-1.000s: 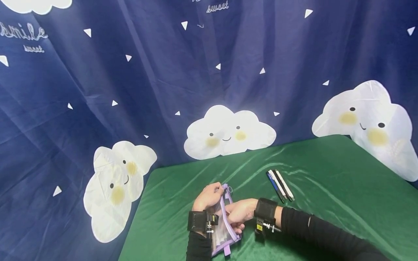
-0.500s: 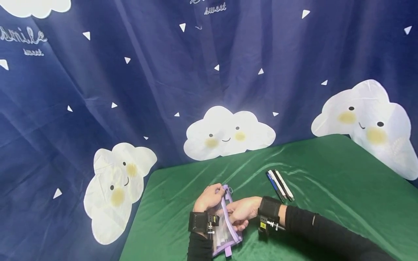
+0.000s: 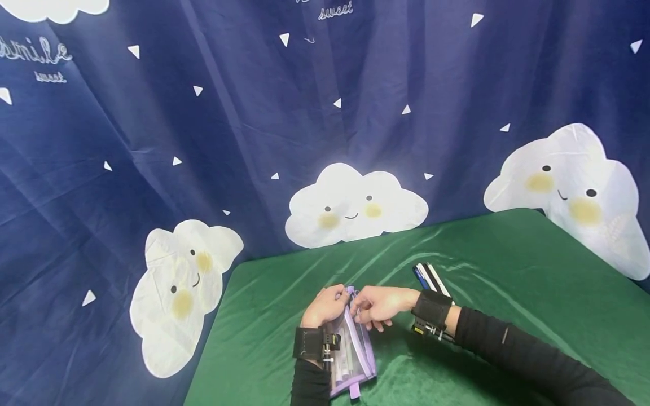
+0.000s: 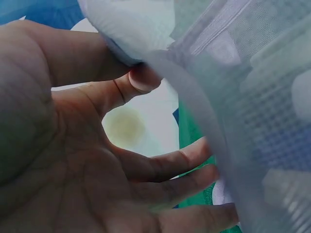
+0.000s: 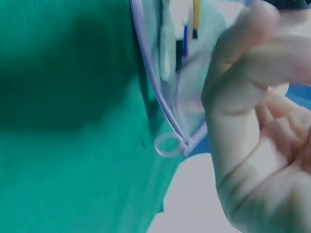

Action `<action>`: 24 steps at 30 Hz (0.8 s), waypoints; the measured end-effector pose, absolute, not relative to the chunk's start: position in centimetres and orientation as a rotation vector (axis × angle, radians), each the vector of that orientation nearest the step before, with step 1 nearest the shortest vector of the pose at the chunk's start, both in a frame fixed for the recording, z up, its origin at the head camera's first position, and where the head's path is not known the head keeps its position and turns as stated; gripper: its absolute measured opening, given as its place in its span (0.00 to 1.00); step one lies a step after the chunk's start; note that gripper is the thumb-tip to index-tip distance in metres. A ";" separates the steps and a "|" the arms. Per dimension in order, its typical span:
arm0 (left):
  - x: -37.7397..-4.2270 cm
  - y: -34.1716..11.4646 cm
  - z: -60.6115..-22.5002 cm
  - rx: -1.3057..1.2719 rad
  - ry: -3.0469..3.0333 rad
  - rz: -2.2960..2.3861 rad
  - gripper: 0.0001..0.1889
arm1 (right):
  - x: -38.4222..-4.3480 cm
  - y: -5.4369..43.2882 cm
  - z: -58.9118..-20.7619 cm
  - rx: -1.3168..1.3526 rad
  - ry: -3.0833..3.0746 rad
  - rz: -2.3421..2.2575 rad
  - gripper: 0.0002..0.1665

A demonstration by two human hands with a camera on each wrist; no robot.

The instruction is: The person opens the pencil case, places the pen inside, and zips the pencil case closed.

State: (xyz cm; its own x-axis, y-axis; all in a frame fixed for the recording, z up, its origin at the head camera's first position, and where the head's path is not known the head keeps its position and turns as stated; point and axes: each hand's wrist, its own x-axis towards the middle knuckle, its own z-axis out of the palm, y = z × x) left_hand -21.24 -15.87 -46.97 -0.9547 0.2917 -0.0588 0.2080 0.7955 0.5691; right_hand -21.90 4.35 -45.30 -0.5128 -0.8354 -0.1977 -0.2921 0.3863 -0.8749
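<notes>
Lilac-trimmed mesh pencil pouch (image 3: 359, 347) lies on green tablecloth (image 3: 274, 316), unzipped, pens (image 5: 165, 48) inside. Left hand (image 3: 325, 307) pinches pouch's far-end rim, thumb against index. Right hand (image 3: 383, 304) at pouch's mouth; cannot tell if fingertips meet. Loose pens (image 3: 433, 276) beyond pouch, rightward. Judgement: hold rim taut, wide; clear zip without snagging.

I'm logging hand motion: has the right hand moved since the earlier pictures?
Yes: in the head view, the right hand has moved up, closer to the middle smiling cloud.
</notes>
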 end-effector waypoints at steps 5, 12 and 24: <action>-21.2 -15.9 -46.9 0.417 2.834 0.896 0.16 | -22.6 5.1 -44.1 -0.950 2.136 -1.099 0.08; -21.1 -15.8 -46.8 0.437 2.844 0.861 0.15 | -23.8 7.0 -43.0 -0.957 2.327 -1.126 0.06; -20.8 -15.8 -47.0 0.455 2.867 0.831 0.16 | -25.1 11.0 -42.1 -0.757 2.644 -1.127 0.04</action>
State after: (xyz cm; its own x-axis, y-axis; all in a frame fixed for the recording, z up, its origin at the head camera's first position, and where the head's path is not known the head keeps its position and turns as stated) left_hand -20.76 -15.76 -47.03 -0.9472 0.3188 -0.0331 0.2517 0.8038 0.5390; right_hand -25.12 11.00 -42.08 -0.8569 -0.5138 0.0420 -0.3860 0.5856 -0.7127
